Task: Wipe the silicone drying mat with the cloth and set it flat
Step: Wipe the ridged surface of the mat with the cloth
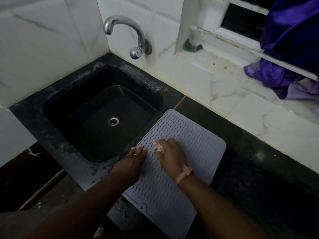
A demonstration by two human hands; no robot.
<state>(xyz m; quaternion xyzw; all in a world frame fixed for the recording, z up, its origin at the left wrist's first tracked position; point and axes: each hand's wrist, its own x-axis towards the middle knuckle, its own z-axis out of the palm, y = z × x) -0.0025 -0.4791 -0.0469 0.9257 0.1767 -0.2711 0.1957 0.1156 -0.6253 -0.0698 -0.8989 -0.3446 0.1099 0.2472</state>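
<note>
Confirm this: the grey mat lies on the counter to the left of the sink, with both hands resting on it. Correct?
Not quite. In the head view the mat lies to the right of the sink, not the left. The rest holds: left hand and right hand both rest on it.

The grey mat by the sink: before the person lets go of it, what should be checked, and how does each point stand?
1. Mat flat: the silicone drying mat lies spread out with no curled corner showing. Ok.
2. Fully supported: its left edge runs along the sink rim; overhang cannot tell.
3. Left hand: straight fingers press the mat's left edge. Ok.
4. Right hand: rests on the mat's middle; whether it holds a cloth, cannot tell.
5. Mat wiped dry: cannot tell in this dim light.
6. Countertop around the mat: droplets show near the front edge. Not ok.
</note>
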